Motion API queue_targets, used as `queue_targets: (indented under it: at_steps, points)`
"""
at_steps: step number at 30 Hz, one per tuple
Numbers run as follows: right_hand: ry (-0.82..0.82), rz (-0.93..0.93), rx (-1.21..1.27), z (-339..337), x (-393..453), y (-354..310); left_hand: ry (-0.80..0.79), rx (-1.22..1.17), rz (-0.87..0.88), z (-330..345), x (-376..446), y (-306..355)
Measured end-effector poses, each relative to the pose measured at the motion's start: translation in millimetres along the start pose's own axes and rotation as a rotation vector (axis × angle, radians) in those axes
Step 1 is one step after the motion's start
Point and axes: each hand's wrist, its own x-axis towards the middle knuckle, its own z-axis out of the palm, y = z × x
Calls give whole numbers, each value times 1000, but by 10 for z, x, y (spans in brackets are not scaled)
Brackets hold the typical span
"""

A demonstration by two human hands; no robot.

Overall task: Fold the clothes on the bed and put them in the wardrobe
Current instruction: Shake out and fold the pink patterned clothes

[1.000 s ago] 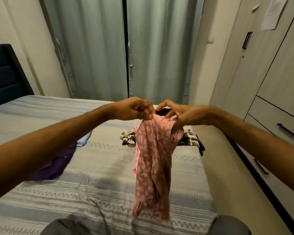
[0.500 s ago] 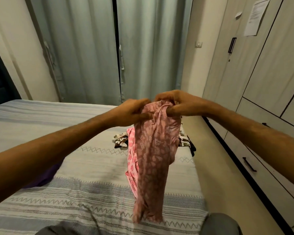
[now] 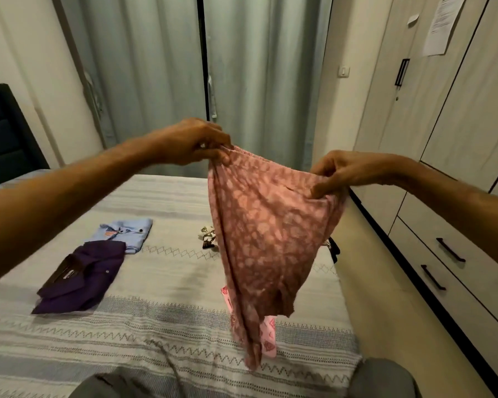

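Observation:
A pink patterned garment (image 3: pixel 265 237) hangs in the air over the bed (image 3: pixel 167 282), stretched out by its elastic top edge. My left hand (image 3: pixel 193 142) pinches its left corner, my right hand (image 3: pixel 345 172) pinches its right corner. The garment's lower end dangles just above the bedspread. A folded purple shirt (image 3: pixel 81 275) and a folded light blue shirt (image 3: pixel 127 232) lie side by side on the left of the bed. The wardrobe (image 3: pixel 443 116) stands at the right with its doors closed.
A brighter pink cloth (image 3: pixel 268 337) and a dark patterned garment (image 3: pixel 207 237) lie on the bed, mostly hidden behind the hanging one. Wardrobe drawers (image 3: pixel 449 265) with black handles line the narrow floor strip on the right. Grey curtains (image 3: pixel 202 70) hang behind the bed.
My hands have moved apart, spreading the bunched pink garment wide along its top edge. The view has swung left, bringing the folded shirts into sight.

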Motion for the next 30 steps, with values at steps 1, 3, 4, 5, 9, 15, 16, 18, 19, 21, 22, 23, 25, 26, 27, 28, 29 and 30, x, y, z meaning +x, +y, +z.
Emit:
queue_targets:
  at_steps: [1,3,4,5,9,15,16,18,19,21,22,23,25,26,27,28,29,30]
  points:
    - [-11,54,-106,-10,5,29,-9,48,-21,-110,-46,-94]
    - [53,120,-288,-123,9,133,-52,111,-88,-318,-163,-256]
    - [116,137,-339,-223,7,191,-84,152,-112,-395,-212,-306]
    - [179,155,-393,-324,-1,223,-114,194,-141,-447,-252,-335]
    - [477,114,-800,-823,21,20,-100,454,-147,-671,-183,-228]
    - [367,264,-533,-1073,-88,-355,58,503,119,-906,-47,224]
    - [379,291,-498,-1068,-92,-357,58,488,187,-893,-17,365]
    - [450,310,-487,-1063,-97,-396,47,460,330,-845,25,621]
    - [482,306,-490,-1074,-97,-407,31,472,389,-830,48,715]
    - [457,305,-471,-1059,-66,-427,10,543,509,-809,63,820]
    - [432,324,-441,-1051,-99,-415,-4,566,552,-778,93,856]
    - [417,333,-442,-1027,-84,-404,-48,548,536,-755,67,859]
    - [399,288,-534,-980,-90,-349,-153,430,380,-698,14,846]
    - [387,257,-567,-962,-117,-312,-199,384,280,-675,-12,827]
    - [371,232,-567,-934,-128,-284,-219,370,200,-654,-37,772]
    - [353,211,-548,-885,-147,-280,-220,362,121,-649,-59,703]
    - [345,186,-511,-837,-170,-279,-214,341,50,-657,-73,629]
    - [335,166,-439,-794,-194,-293,-201,307,-17,-673,-73,558]
